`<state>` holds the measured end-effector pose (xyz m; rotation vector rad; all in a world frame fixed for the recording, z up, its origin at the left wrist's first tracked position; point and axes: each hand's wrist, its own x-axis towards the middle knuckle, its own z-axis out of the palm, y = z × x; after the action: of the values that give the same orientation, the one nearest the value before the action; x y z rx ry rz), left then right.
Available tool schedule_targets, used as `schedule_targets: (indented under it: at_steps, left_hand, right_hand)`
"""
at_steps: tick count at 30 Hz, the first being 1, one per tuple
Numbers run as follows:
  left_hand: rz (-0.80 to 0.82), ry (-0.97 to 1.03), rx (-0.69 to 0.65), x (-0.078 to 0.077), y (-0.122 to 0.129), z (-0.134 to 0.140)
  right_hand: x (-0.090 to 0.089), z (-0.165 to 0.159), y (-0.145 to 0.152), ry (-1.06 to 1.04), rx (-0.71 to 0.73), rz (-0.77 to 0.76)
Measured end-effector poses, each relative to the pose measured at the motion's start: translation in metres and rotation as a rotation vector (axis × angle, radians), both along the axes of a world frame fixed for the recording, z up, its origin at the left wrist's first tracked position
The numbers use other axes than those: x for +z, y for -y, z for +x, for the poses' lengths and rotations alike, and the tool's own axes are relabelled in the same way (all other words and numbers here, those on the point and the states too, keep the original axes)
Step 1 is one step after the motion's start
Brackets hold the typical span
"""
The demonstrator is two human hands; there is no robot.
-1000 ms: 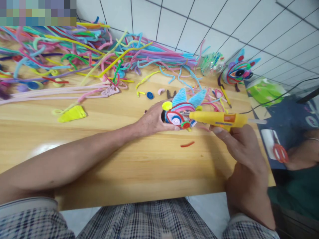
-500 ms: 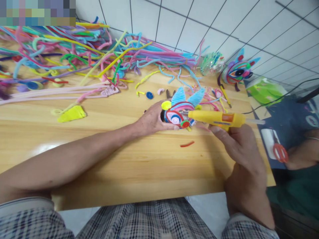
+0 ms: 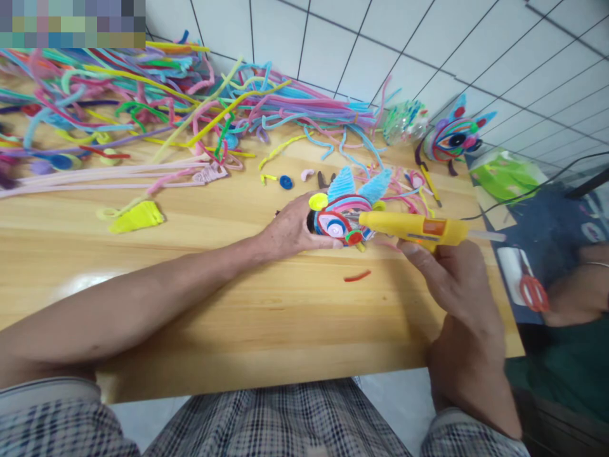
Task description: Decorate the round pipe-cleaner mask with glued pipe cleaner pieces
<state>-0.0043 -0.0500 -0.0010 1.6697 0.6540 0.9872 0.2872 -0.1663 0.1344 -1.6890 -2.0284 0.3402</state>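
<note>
you are at the gluing step: your left hand (image 3: 290, 230) curls around the left edge of the multicoloured coiled pipe-cleaner face with two light blue ears (image 3: 343, 219), pinning it to the pale wooden tabletop (image 3: 238, 298), while your right hand (image 3: 450, 279) is wrapped around the grip of the yellow hot glue gun (image 3: 412, 228), its nozzle touching the right side of the face. by my reckoning, the next move calls for a steady nozzle and fingers kept away from the fresh glue. a short red pipe-cleaner scrap (image 3: 357, 276) lies just in front of the face, a loose heap of bright pipe cleaners (image 3: 143, 101) well behind and to its left, a finished face (image 3: 454, 136) behind to its right, against a white tiled wall (image 3: 380, 44).
</note>
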Motion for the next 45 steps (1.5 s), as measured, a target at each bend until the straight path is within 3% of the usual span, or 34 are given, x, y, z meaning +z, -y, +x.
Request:
schedule_targets:
  at_steps: [25,38,45]
  left_hand:
    - [0.014,-0.049,0.033,0.001,0.001,0.001]
    - [-0.003,0.007,0.01,0.0,0.001,0.0]
    - [0.01,0.011,0.0,-0.002,0.0,0.0]
  right_hand:
    - [-0.013,0.004,0.02,0.08,-0.051,0.192]
    - [-0.009,-0.002,0.019,0.037,-0.005,0.144]
    - [-0.009,-0.007,0.018,0.08,0.063,0.215]
